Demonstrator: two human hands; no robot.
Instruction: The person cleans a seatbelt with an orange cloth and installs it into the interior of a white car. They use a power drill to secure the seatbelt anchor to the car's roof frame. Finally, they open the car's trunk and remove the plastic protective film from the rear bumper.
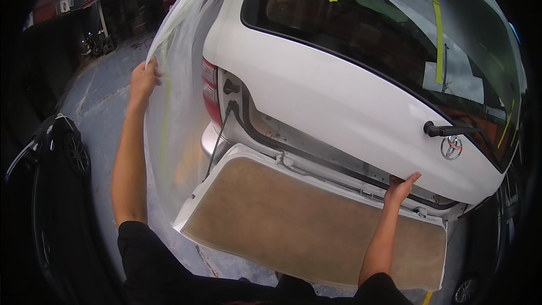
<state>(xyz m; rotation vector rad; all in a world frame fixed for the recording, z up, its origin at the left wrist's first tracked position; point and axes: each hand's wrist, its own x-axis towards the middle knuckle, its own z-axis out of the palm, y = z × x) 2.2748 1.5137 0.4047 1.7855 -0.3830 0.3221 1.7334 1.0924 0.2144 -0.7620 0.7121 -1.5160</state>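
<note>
Pinched in my left hand (145, 82) is the edge of a clear plastic sheet (183, 79), which drapes over the left rear corner of a white vehicle. My right hand (400, 189) grips the lower edge of the white upper tailgate (316, 99), thumb on the outside and fingers underneath, partly hidden. That tailgate stands slightly raised, with a gap below it. Folded down beneath it is the lower tailgate (305, 214), its inner face covered in brown lining. A red and clear tail light (210, 90) sits beside the sheet.
Yellow-green tape strips (438, 42) stick to the rear window (350, 39), where more plastic hangs. A rear wiper (451, 130) juts from the tailgate. A stay cable (218, 142) runs to the lower tailgate. A dark car (62, 192) stands at the left, another (480, 260) at the lower right.
</note>
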